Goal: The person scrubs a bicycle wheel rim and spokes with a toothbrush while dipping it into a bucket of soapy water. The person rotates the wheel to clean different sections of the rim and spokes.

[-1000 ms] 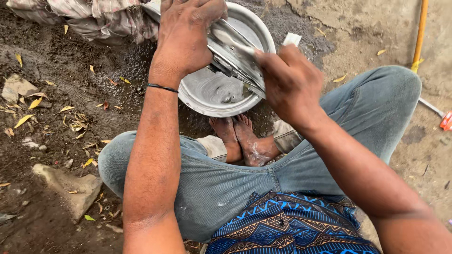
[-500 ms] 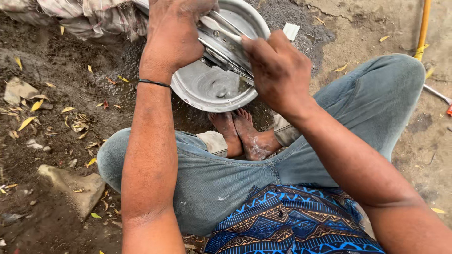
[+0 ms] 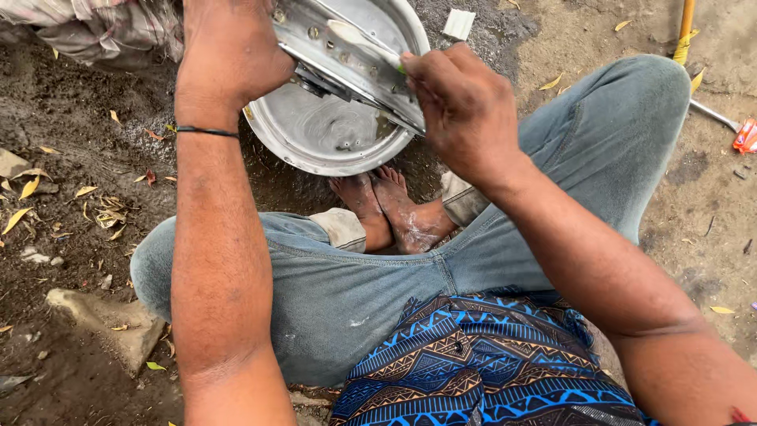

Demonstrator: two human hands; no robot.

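My left hand [image 3: 233, 55] grips one end of a long flat metal part [image 3: 335, 59] with small holes, holding it tilted above a round metal basin [image 3: 323, 138]. My right hand [image 3: 465, 110] is closed on a white brush [image 3: 359, 38] with a slim handle, whose head rests on the metal part's upper face. The basin sits on the dirt in front of my bare feet [image 3: 386, 209] and holds a little cloudy water. A thin black band circles my left wrist.
A small white block [image 3: 459, 24] lies on the wet ground beyond the basin. A yellow pole [image 3: 684, 31] and a red-orange object [image 3: 745, 136] are at the right. Crumpled cloth [image 3: 87, 28] lies top left, and a stone [image 3: 102, 319] sits by my left knee.
Both hands, the metal part and the basin sit higher in view than before. My right hand has slid the brush a short way along the metal part.
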